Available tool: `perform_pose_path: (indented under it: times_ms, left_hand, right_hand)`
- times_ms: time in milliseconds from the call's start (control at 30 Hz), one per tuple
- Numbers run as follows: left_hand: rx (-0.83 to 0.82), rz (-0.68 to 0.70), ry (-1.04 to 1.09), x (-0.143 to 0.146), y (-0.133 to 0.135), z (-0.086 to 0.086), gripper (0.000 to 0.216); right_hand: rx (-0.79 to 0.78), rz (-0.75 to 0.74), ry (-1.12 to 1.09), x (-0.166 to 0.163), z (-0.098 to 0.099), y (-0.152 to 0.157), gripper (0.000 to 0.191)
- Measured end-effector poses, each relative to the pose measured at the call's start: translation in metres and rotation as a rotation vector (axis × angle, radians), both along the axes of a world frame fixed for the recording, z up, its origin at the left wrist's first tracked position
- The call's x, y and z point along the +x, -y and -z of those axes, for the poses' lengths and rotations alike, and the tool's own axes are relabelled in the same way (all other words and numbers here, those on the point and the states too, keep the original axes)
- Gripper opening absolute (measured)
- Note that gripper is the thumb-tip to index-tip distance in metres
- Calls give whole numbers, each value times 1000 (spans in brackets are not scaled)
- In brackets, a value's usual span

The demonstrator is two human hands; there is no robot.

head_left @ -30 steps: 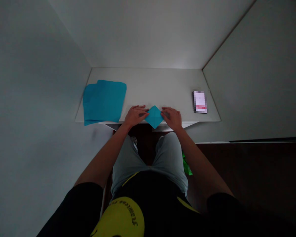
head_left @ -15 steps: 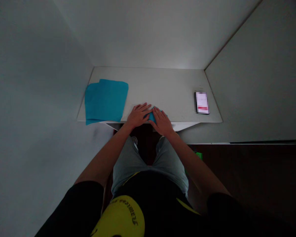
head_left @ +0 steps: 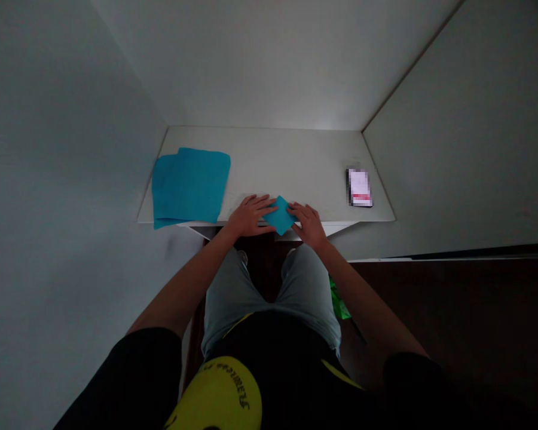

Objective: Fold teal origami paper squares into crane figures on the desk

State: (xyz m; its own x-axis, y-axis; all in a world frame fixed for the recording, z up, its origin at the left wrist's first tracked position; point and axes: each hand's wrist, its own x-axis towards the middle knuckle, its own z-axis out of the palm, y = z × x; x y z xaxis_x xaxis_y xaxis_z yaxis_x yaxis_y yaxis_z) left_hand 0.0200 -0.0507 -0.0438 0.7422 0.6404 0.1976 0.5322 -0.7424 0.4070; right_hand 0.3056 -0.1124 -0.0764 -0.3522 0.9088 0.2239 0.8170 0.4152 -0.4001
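Observation:
A small blue folded paper (head_left: 280,215), diamond-shaped from here, lies at the front edge of the white table, its near corner sticking out past the edge. On its left side rests my left hand (head_left: 251,215), fingers stretched and spread, the fingertips touching the paper. My right hand (head_left: 308,223) has its fingers bent over the right corner of the paper, with the thumb lower down near the same side. The underside of the paper is hidden.
Larger blue sheets (head_left: 190,186) overlap at the left of the white table (head_left: 273,155), slightly over its front edge. A phone (head_left: 359,187) with a lit, blurred screen lies at the right. Walls enclose the table's back and sides. Something green (head_left: 339,300) is below, beside my leg.
My hands have moved apart, the right one sliding to the right, so more of the folded paper shows. The paper now reaches farther over the table's front edge.

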Motion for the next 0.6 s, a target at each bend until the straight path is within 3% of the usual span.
perform_pose_path:
  times_ms: [67, 133, 267, 400, 467, 600]
  left_hand:
    - [-12, 9, 25, -1, 0, -1, 76]
    - [-46, -11, 69, -3, -2, 0, 66]
    - [-133, -117, 275, -4, -14, 7, 40]
    - [-246, -304, 447, -3, -23, 13, 37]
    - [-277, -376, 404, 0, -25, 13, 34]
    - [-165, -455, 192, 7, -24, 9, 30]
  right_hand:
    - [-19, 5, -81, 0, -5, -5, 33]
    - [-61, 25, -185, 1, -13, -13, 28]
    - [-173, 131, -493, 1, -30, -32, 36]
    - [-243, 187, -809, -6, -33, -53, 47]
    - [-243, 187, -788, -9, -28, -61, 44]
    - [-171, 98, -389, -2, -14, -69, 23]
